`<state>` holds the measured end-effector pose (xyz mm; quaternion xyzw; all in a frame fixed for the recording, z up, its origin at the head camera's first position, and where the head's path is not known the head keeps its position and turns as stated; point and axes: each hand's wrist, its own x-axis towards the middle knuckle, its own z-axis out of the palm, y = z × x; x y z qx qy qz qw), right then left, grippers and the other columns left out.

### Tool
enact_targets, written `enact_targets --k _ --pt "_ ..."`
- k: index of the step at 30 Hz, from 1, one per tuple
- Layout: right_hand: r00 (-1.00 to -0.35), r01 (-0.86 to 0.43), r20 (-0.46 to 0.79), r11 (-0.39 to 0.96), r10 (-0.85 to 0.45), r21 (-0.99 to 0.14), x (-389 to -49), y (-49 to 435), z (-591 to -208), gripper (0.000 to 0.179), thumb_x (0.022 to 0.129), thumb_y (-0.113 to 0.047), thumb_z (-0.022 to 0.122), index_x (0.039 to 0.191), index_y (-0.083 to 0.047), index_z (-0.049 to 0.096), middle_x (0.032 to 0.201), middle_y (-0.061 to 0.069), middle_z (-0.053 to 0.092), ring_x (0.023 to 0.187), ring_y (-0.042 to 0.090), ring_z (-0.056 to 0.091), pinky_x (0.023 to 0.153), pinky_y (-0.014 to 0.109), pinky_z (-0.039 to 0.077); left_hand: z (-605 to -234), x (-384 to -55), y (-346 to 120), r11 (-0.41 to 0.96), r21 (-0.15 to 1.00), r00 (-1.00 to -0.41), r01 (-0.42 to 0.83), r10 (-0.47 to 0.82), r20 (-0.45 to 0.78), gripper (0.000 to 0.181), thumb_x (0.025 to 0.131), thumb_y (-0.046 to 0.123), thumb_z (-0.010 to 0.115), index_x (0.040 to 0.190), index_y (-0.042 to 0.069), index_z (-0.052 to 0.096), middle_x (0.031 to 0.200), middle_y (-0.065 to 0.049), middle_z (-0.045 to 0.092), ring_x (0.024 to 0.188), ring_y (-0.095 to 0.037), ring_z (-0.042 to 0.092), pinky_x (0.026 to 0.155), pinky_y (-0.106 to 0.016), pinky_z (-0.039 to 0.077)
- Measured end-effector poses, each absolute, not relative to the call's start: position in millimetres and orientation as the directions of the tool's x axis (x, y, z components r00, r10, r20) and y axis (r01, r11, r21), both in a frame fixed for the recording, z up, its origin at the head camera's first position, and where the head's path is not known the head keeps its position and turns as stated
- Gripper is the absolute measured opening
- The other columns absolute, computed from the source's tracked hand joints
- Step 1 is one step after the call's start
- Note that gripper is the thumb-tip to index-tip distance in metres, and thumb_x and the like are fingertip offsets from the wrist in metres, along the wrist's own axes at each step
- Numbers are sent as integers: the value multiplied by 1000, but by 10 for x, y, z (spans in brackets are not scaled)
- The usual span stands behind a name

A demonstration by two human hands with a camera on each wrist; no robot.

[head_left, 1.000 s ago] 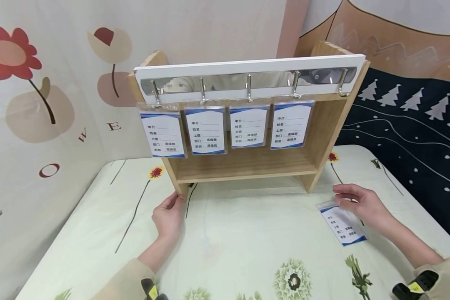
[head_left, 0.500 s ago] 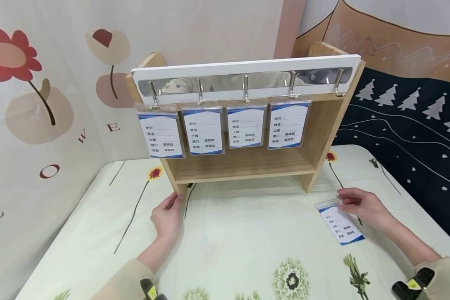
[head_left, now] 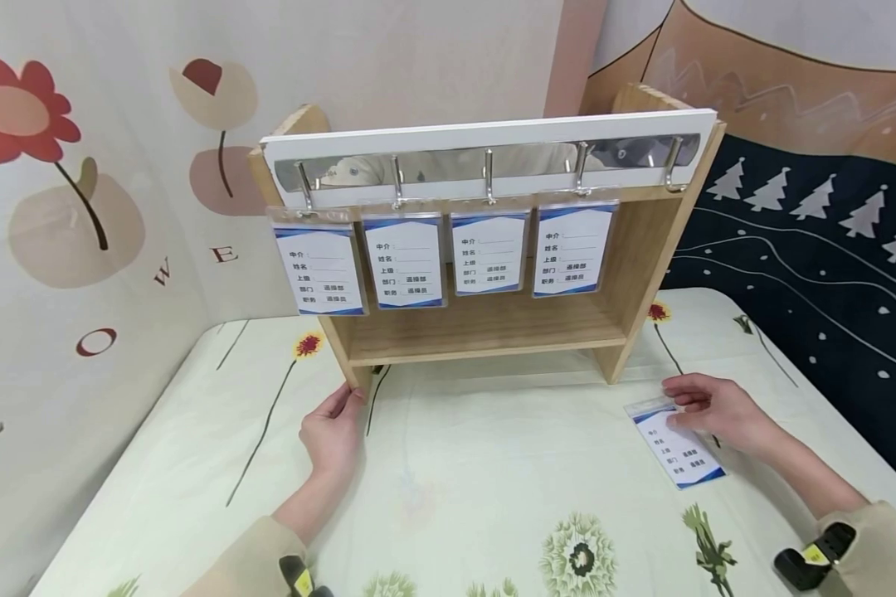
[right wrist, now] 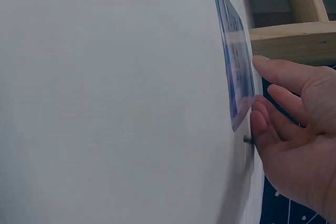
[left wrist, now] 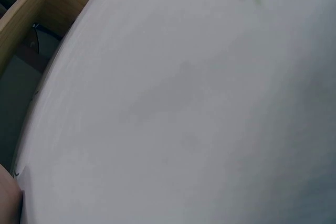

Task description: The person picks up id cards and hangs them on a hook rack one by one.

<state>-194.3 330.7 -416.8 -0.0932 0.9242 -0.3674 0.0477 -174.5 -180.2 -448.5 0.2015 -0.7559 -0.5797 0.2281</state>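
Observation:
My left hand (head_left: 332,435) pinches the foot of the left side panel of a wooden shelf (head_left: 485,327). In the left wrist view only a bit of that hand (left wrist: 8,198) shows at the lower left corner. A clear-sleeved name badge (head_left: 679,448) with blue corners lies flat on the cloth, right of the shelf. Over its upper end hovers my right hand (head_left: 720,410), thumb across the card and fingers loosely bent. The right wrist view has the same badge (right wrist: 239,66) just beside the fingertips, not gripped.
A white rail (head_left: 493,133) with several metal hooks (head_left: 489,178) runs across the shelf's top. Name badges (head_left: 403,264) hang in a row from it; the rightmost hook (head_left: 674,166) carries none. Floral cloth (head_left: 485,481) covers the table, with a printed curtain (head_left: 418,66) behind.
My right hand has shifted slightly left, its thumb now further over the badge. The left hand keeps its hold on the shelf's foot, and the hanging badges stay put.

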Motion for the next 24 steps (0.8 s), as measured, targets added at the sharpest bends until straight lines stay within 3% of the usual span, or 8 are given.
enact_targets --k 14,24 --pt "-968 -170 -37 761 -247 -627 -1979 3277 -4169 57 83 -9 84 131 10 60 117 17 65 97 27 54 74 22 47 -4476 -1745 -1794 232 972 -819 -42 -565 100 31 98 16 68 125 3 72 116 -18 71 111 -27 68 73 -5 48" --pt "-968 -158 -58 770 -245 -618 -1969 3293 -4166 55 83 -10 84 130 10 61 121 22 61 101 30 56 77 22 48 -4480 -1749 -1785 238 971 -823 -40 -559 103 31 98 16 68 125 3 72 116 -18 72 111 -27 68 73 -5 48"
